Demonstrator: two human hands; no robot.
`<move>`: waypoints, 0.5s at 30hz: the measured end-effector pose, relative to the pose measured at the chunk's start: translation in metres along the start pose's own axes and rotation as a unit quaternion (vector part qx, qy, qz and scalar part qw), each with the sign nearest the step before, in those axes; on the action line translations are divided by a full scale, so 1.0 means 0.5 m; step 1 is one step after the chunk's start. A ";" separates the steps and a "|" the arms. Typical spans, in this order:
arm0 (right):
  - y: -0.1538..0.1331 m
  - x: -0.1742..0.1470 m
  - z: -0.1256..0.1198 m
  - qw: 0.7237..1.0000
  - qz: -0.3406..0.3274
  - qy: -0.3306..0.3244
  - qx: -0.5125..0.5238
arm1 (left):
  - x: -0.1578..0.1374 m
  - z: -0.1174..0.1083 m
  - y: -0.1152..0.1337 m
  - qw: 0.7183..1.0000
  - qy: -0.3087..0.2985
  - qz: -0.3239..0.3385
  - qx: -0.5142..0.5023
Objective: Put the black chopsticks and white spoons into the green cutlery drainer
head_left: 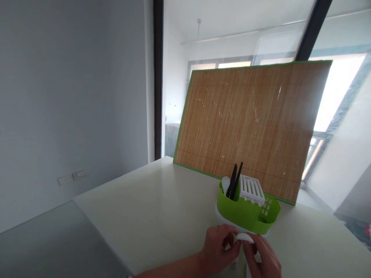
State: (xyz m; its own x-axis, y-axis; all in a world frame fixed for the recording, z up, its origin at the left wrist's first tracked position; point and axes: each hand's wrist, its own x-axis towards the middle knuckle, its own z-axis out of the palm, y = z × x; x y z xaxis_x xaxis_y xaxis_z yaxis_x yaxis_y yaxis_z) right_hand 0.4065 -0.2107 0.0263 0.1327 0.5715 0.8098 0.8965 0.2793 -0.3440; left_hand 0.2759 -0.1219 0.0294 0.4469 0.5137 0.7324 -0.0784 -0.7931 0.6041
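Observation:
Just in front of the green cutlery holder, my left hand and my right hand meet around a small white curved piece. It looks like the bowl of a spoon, but its lower part is hidden by my fingers. Both hands pinch it between thumb and fingers, left hand on its left edge, right hand on its right. Inside the holder's left compartment stand a white spoon and several black chopsticks. A white slotted rack sits over the middle. The right compartment has square holes.
The holder rests on a white table. Behind it a large bamboo mat with green edging leans against a glass partition with dark frames. A grey wall with sockets rises at the left.

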 end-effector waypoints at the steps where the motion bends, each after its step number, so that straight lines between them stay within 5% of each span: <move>1: 0.000 -0.002 0.002 1.000 0.003 -0.001 0.001 | 0.002 -0.002 0.003 1.000 0.007 0.006 -0.002; 9: 0.005 0.000 0.003 0.998 -0.053 -0.023 -0.009 | 0.053 -0.055 0.033 0.982 0.013 0.175 0.075; 15: 0.015 0.013 -0.020 0.999 -0.042 -0.009 -0.021 | 0.195 -0.134 0.054 0.966 0.183 0.143 0.117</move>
State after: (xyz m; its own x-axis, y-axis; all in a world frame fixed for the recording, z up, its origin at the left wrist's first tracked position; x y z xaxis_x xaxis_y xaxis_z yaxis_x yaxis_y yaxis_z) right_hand 0.4182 -0.2125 0.0338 0.0485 0.5615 0.8260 0.9208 0.2953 -0.2548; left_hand 0.2578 -0.0714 0.1383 0.0875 0.3100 0.9467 0.0698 -0.9499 0.3046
